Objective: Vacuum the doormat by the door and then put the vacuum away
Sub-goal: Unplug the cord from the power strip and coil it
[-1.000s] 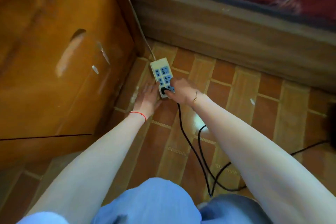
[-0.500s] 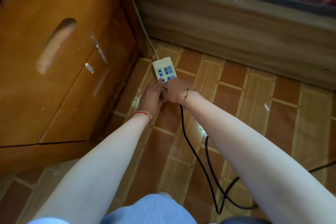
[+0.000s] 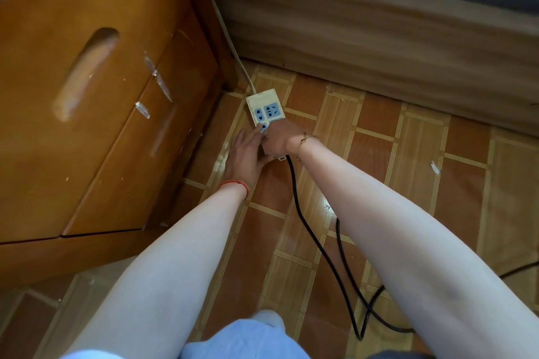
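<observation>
A cream power strip (image 3: 264,109) with blue sockets lies on the tiled floor beside a wooden cabinet. My left hand (image 3: 243,157) lies flat with straight fingers against the strip's left edge, fingertips touching it. My right hand (image 3: 278,140) curls over the strip's near end and grips the plug, which it hides. The black vacuum cord (image 3: 294,192) runs out from under that hand toward me and loops on the floor at the lower right. Neither the vacuum nor the doormat is in view.
The wooden cabinet (image 3: 102,96) with drawers stands at the left. A wooden bed frame (image 3: 379,38) runs along the back. The strip's white cable (image 3: 236,58) goes up between them. A white scrap (image 3: 435,167) lies on the tiles at the right.
My right hand has closed over the black plug, which showed at the strip's near end a second ago. My left fingers have slid up against the strip. The view has drawn nearer.
</observation>
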Demonstrator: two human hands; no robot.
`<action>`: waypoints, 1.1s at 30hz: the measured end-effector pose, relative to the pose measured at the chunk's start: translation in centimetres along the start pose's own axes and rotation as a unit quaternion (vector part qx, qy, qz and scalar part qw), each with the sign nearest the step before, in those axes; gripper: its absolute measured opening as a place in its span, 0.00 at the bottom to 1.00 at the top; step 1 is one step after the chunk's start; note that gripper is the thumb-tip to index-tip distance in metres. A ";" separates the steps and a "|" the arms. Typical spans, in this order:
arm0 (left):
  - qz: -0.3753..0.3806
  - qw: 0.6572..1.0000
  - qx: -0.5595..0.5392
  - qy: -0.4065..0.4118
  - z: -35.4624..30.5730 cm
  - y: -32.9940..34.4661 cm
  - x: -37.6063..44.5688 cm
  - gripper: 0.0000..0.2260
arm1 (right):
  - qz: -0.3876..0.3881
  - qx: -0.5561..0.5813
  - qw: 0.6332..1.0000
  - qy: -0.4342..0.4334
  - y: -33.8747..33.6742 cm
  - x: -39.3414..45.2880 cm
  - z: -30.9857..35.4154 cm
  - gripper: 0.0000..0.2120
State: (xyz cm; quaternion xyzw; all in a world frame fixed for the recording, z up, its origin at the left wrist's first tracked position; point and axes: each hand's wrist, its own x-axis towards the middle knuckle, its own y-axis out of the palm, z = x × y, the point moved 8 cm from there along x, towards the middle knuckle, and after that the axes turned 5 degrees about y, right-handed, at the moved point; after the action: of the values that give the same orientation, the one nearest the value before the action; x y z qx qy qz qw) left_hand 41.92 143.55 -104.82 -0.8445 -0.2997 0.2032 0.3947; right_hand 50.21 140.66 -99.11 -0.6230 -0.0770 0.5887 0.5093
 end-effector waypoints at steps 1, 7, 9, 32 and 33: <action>0.000 1.000 -0.002 0.000 0.0 0.0 0.0 0.28 | 0.005 0.001 1.000 -0.001 -0.1 0.0 0.0 0.03; -0.001 1.000 -0.004 -0.010 0.1 -0.1 0.0 0.28 | 0.022 -0.026 0.999 -0.010 -0.2 0.0 0.0 0.09; -0.002 1.000 -0.003 -0.012 0.0 -0.2 0.1 0.28 | 0.026 -0.015 1.000 -0.003 -0.2 0.0 -0.1 0.11; 0.021 0.999 0.021 -0.028 0.6 0.1 1.3 0.32 | 0.019 0.202 0.979 0.008 -3.1 -3.4 -5.9 0.22; 0.025 0.999 0.024 -0.023 0.2 0.3 1.2 0.32 | -0.003 0.205 0.979 -0.003 -3.1 -3.8 -6.1 0.21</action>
State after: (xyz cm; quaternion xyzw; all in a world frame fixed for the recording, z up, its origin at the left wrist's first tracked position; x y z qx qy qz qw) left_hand 42.80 144.31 -105.31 -0.8372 -0.2825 0.2399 0.4022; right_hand 55.60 136.14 -95.68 -0.5032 0.0419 0.5925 0.6276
